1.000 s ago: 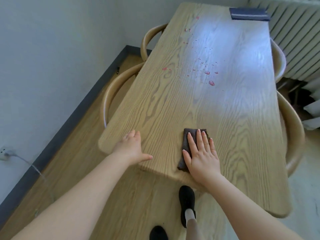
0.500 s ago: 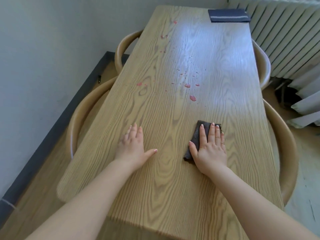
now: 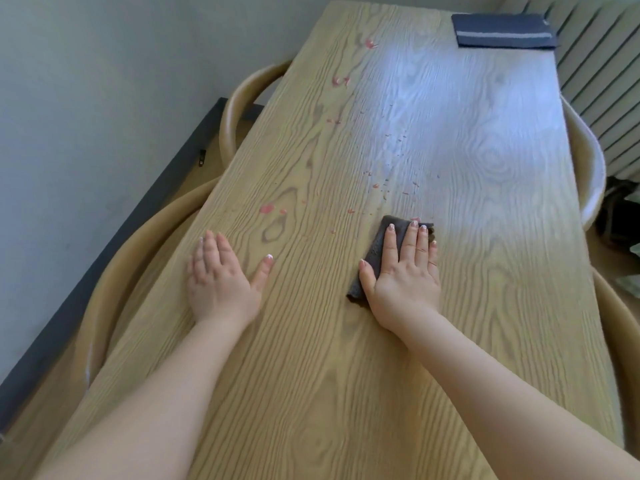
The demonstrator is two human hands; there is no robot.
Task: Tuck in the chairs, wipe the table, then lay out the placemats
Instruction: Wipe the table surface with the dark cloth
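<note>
In the head view the right hand (image 3: 403, 268) is pressing a folded dark cloth (image 3: 375, 252) flat onto the wooden table (image 3: 485, 306), fingers straight and lying close together, the cloth's long axis running away from the person toward the far end. The pink spots (image 3: 267, 208) and crumbs are lying just ahead of and to the left of those fingertips, so the coming stroke is probably heading forward and leftward. The left hand (image 3: 221, 278) is resting palm-down with fingers together and thumb spread, nearer the biggest spot but holding nothing; the folded placemats (image 3: 504, 31) are sitting at the far right corner.

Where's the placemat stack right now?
In the head view the folded dark placemats lie at the table's far right corner, next to the radiator, well beyond the right hand pressing the cloth.
</note>
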